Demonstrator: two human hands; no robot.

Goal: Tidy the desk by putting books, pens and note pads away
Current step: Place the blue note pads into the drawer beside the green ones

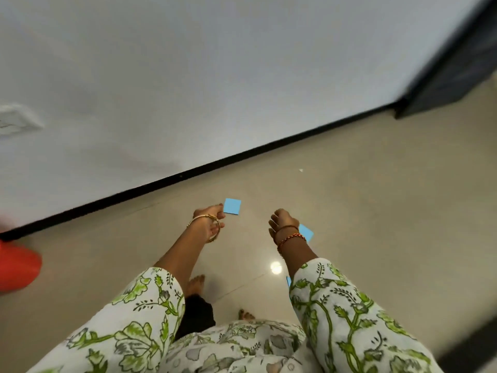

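I am looking down at a beige tiled floor point(363, 211). A square blue note sheet point(232, 206) lies flat-on beside the fingertips of my left hand point(208, 223). The fingers reach its left edge, but whether they grip it does not show. My right hand point(282, 223) hangs with its fingers curled in and its back toward me. A second blue note sheet point(307, 232) shows past its wrist, partly hidden. A sliver of a third blue sheet point(288, 280) peeks out beside my right sleeve.
A white wall point(188, 76) with a black skirting strip point(242, 154) runs diagonally ahead. A red object point(16, 267) sits at the left edge and a dark panel point(451, 76) at the upper right. My bare feet point(195, 285) stand below my hands.
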